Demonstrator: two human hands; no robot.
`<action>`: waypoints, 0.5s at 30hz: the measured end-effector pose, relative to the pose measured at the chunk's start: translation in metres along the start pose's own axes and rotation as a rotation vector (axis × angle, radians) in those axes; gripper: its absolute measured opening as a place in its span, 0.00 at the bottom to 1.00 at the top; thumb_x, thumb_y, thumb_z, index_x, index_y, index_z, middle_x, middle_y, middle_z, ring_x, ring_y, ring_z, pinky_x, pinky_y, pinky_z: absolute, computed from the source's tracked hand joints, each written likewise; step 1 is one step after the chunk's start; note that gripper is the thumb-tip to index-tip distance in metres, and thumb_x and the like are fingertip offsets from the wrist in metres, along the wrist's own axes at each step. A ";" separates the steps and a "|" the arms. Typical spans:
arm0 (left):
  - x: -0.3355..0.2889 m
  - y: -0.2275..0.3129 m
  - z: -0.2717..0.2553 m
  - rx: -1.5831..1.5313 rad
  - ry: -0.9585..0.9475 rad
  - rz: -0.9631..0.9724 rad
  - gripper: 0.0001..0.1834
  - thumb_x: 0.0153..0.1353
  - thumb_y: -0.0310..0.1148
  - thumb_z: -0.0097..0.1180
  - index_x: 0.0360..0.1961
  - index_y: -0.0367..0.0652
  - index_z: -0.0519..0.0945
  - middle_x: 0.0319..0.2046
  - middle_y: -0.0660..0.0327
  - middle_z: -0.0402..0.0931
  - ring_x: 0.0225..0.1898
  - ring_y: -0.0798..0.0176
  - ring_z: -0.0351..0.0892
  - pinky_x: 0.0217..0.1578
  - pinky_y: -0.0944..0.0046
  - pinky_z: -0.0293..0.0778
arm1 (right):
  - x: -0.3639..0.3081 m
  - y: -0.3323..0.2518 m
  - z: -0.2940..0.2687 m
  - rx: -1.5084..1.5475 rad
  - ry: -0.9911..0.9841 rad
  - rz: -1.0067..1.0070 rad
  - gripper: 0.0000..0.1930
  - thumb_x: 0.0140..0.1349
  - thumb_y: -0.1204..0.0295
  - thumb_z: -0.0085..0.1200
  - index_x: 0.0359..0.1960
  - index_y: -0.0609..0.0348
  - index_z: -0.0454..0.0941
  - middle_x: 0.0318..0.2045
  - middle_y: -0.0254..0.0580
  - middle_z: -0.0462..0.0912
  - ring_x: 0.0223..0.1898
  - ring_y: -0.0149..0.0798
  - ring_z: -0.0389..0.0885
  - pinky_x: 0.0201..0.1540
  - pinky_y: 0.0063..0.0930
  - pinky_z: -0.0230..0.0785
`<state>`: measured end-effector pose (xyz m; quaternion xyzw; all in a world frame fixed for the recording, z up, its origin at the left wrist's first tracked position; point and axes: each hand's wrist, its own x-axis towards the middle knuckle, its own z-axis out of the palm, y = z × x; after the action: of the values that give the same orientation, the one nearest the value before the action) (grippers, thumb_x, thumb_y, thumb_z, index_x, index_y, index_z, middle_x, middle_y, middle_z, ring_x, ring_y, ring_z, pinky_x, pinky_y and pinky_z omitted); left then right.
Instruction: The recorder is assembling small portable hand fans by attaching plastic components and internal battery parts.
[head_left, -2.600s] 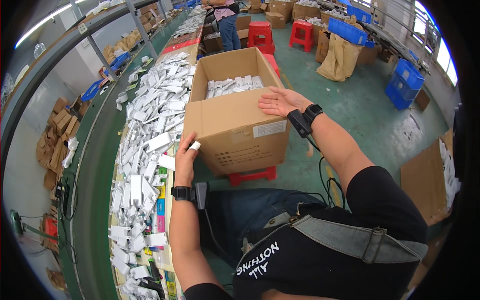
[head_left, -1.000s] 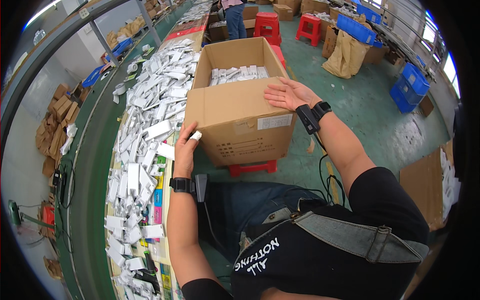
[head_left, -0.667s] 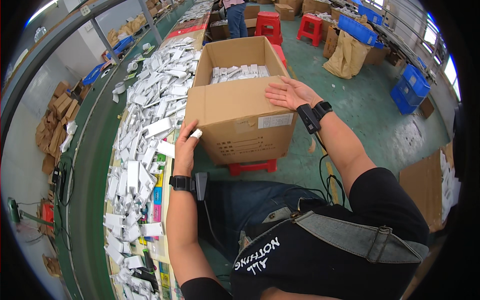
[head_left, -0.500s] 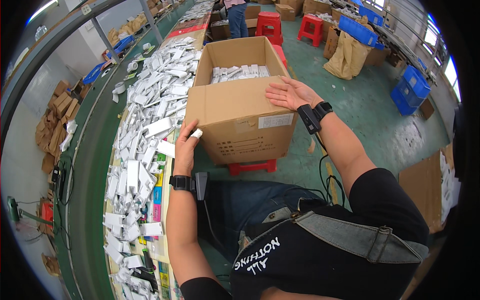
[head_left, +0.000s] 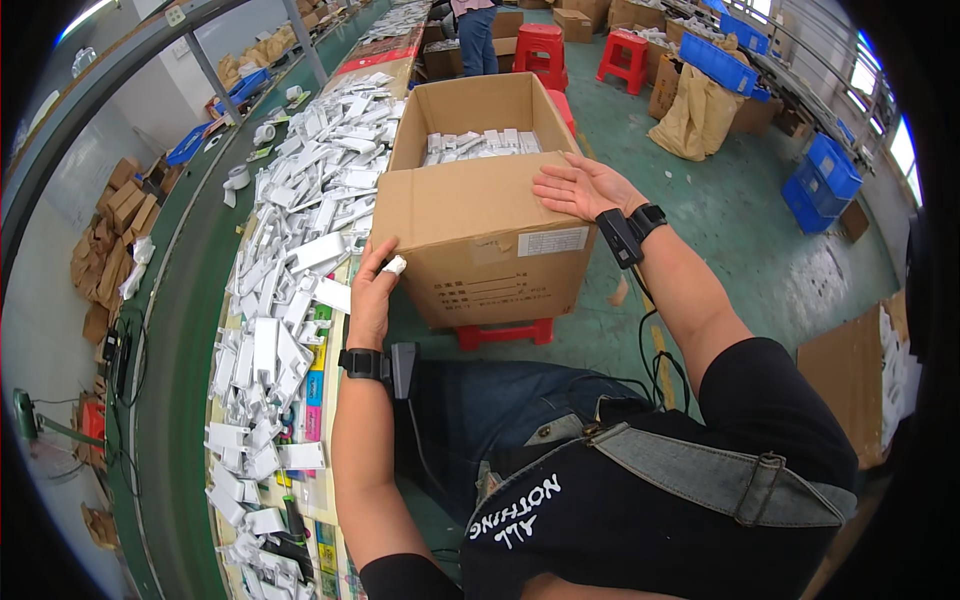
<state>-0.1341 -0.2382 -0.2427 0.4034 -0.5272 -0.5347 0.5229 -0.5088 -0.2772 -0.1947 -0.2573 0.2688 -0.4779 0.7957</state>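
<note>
A large brown cardboard box (head_left: 430, 285) stands in front of me on a red stool (head_left: 505, 333). Its far part gapes, showing white plastic pieces (head_left: 480, 147) inside, while a cardboard flap (head_left: 455, 195) covers the near part. My left hand (head_left: 371, 295) grips the box's near left corner, its thumb wrapped in something white. On the flap's right side lies my right hand (head_left: 585, 190), palm partly turned up, fingers stretched out and holding nothing. Each wrist wears a black strapped device.
Heaps of white plastic parts (head_left: 265, 345) cover the bench to my left, beside a green conveyor belt (head_left: 180, 400). Red stools (head_left: 622, 57), blue crates (head_left: 822, 180) and a tan sack (head_left: 690, 115) stand further off. A cable hangs by my right arm. Another person (head_left: 477, 40) stands beyond the box.
</note>
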 end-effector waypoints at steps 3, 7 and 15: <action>0.000 0.002 0.001 -0.046 0.018 -0.015 0.23 0.54 0.23 0.49 0.54 0.39 0.73 0.68 0.57 0.45 0.62 0.66 0.58 0.53 0.71 0.61 | 0.000 0.000 0.000 0.002 0.004 0.002 0.30 0.64 0.60 0.48 0.59 0.69 0.54 0.58 0.57 0.61 0.60 0.52 0.63 0.60 0.45 0.62; 0.001 0.000 0.001 -0.041 0.015 -0.010 0.23 0.53 0.22 0.49 0.54 0.39 0.73 0.68 0.56 0.45 0.63 0.66 0.56 0.55 0.71 0.59 | -0.001 0.000 0.000 0.005 0.015 -0.002 0.30 0.64 0.60 0.48 0.59 0.69 0.54 0.58 0.57 0.61 0.60 0.52 0.63 0.60 0.45 0.62; 0.004 -0.009 -0.006 0.038 -0.020 0.032 0.22 0.56 0.24 0.46 0.54 0.46 0.74 0.67 0.70 0.47 0.57 0.71 0.62 0.51 0.67 0.62 | 0.001 0.001 -0.001 0.008 0.007 -0.001 0.30 0.63 0.60 0.48 0.59 0.69 0.54 0.57 0.57 0.62 0.60 0.52 0.63 0.60 0.45 0.63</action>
<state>-0.1299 -0.2443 -0.2517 0.3993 -0.5488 -0.5202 0.5184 -0.5088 -0.2776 -0.1958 -0.2526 0.2697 -0.4802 0.7956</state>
